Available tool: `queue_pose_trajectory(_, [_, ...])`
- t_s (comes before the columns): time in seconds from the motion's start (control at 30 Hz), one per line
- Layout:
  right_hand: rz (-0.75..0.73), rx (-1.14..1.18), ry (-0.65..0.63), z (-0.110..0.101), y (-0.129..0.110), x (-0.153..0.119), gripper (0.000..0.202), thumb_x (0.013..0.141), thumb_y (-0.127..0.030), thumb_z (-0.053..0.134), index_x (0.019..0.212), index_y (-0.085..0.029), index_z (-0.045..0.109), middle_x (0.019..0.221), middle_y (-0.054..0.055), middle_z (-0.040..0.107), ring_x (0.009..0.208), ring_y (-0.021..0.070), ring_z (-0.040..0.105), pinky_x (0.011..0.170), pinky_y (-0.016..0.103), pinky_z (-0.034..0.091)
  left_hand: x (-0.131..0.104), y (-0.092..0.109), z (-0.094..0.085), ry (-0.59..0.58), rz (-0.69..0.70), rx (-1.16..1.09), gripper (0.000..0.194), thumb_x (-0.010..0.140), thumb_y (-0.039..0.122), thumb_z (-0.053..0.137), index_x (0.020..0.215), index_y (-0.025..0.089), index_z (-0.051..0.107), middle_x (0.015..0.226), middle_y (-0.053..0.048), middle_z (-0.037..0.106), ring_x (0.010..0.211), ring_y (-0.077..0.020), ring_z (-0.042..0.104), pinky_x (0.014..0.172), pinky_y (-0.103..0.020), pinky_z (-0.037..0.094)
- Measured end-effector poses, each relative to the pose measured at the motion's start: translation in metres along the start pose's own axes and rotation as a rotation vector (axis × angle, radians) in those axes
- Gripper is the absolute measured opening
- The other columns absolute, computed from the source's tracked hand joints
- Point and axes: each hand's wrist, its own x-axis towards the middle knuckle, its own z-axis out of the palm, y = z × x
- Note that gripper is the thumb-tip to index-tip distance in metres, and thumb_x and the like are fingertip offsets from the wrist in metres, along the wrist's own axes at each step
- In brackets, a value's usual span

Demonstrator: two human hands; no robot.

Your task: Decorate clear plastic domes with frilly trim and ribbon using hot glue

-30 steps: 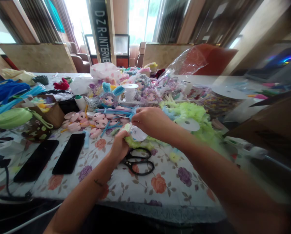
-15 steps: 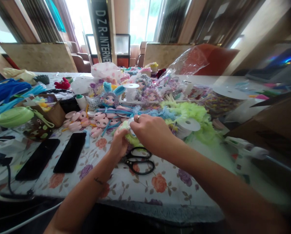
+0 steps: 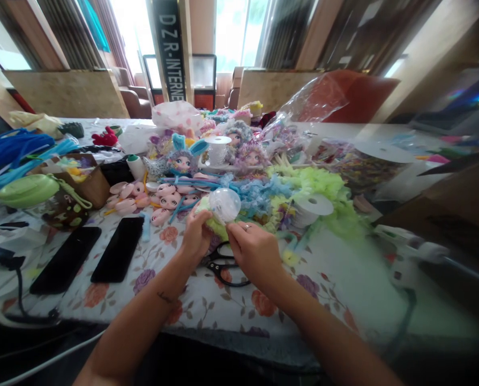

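My left hand (image 3: pixel 197 233) is closed around a fuzzy yellow-green trimmed piece (image 3: pixel 218 229), from which a whitish, see-through plastic dome (image 3: pixel 225 204) bulges upward. At the dome's lower right edge, the fingers of my right hand (image 3: pixel 255 249) are pinched together; what lies between them is too small to make out. Black-handled scissors (image 3: pixel 219 266) lie on the table under my hands, partly covered by the right one. Doll faces (image 3: pixel 169 200) are heaped just beyond my left hand.
Two black phones (image 3: pixel 118 250) lie at left on the flowered tablecloth (image 3: pixel 151 305). Pale blue ruffled trim (image 3: pixel 259 192), green ruffled trim (image 3: pixel 331 187) and a white spool (image 3: pixel 312 208) sit beyond my right hand. Finished doll heads (image 3: pixel 182 160) stand farther back. A cardboard box (image 3: pixel 444 198) is at right.
My right hand has moved down and right from on top of the dome to its lower edge, uncovering it. My left hand stays around the trimmed piece.
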Motion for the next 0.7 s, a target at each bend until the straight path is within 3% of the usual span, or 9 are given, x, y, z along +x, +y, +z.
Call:
queue_pose_trajectory(0.27, [0.186, 0.164, -0.056, 0.019, 0.000, -0.004, 0.019, 0.092, -0.020, 0.054, 0.084, -0.018, 0.071, 0.070, 0.005, 0.070, 0.062, 0.0178, 0.061, 0.057, 0.027, 0.031, 0.000, 0.000, 0.000, 0.036, -0.018, -0.005, 0.022, 0.054, 0.012, 0.070, 0.073, 0.017, 0.059, 0.073, 0.002, 0.068, 0.065, -0.0125, 0.062, 0.064, -0.024, 0.049])
queue_pose_trajectory(0.47, [0.252, 0.293, -0.133, 0.019, 0.004, -0.002, 0.015, 0.090, -0.020, 0.056, 0.086, -0.018, 0.070, 0.074, 0.005, 0.072, 0.066, 0.0192, 0.064, 0.059, 0.027, 0.036, 0.003, -0.001, -0.002, 0.083, -0.126, -0.001, 0.015, 0.058, 0.013, 0.065, 0.072, 0.016, 0.059, 0.065, 0.002, 0.063, 0.054, -0.0111, 0.055, 0.053, -0.024, 0.043])
queue_pose_trajectory(0.7, [0.404, 0.579, -0.033, 0.017, 0.004, 0.001, 0.014, 0.086, -0.019, 0.059, 0.096, -0.017, 0.068, 0.079, 0.005, 0.071, 0.069, 0.0180, 0.064, 0.062, 0.025, 0.044, 0.001, 0.000, 0.000, 0.074, -0.202, 0.009, 0.013, 0.058, 0.014, 0.062, 0.071, 0.015, 0.059, 0.064, 0.000, 0.062, 0.054, -0.0123, 0.055, 0.052, -0.024, 0.044])
